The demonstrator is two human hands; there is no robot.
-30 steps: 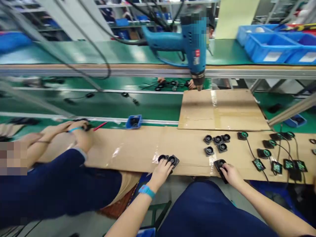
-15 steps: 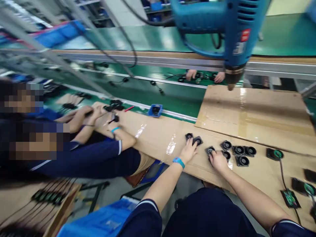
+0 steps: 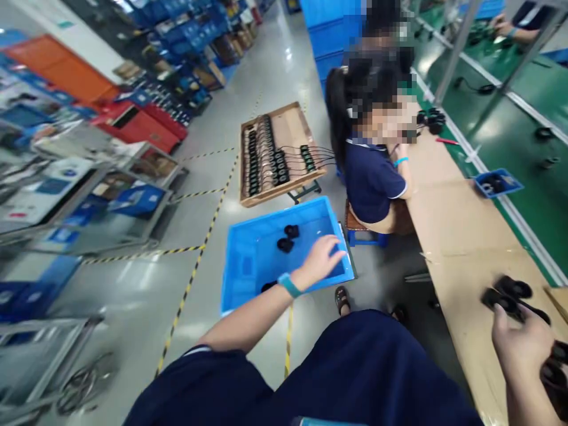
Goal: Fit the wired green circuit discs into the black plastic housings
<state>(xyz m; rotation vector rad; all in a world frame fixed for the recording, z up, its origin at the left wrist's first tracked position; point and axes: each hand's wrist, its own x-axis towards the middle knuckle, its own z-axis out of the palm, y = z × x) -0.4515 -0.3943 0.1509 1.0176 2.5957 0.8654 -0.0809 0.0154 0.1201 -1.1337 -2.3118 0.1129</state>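
Note:
My left hand (image 3: 323, 257) is over the near right side of a blue plastic bin (image 3: 242, 234), its fingers apart and nothing in them. Inside the bin lie a few small black fans (image 3: 285, 244); one near my wrist is partly hidden by my arm. On the cardboard-covered table at the right, my right hand (image 3: 523, 337) has its thumb and fingers closed on a small black square fan (image 3: 501, 300). Another black fan (image 3: 517, 287) touches it just beyond. More fans (image 3: 552, 374) lie beside my right wrist at the picture's edge.
A seated co-worker (image 3: 375, 171) is at the table (image 3: 461, 228) beyond the bin. A small blue box (image 3: 499, 182) with dark parts stands on the table's far edge. Behind the bin, a cardboard tray (image 3: 293, 115) holds rows of wired parts.
The view has swung left to the bin. My left hand has left the fans on the table and is over the bin, open. My right hand is still at the fans.

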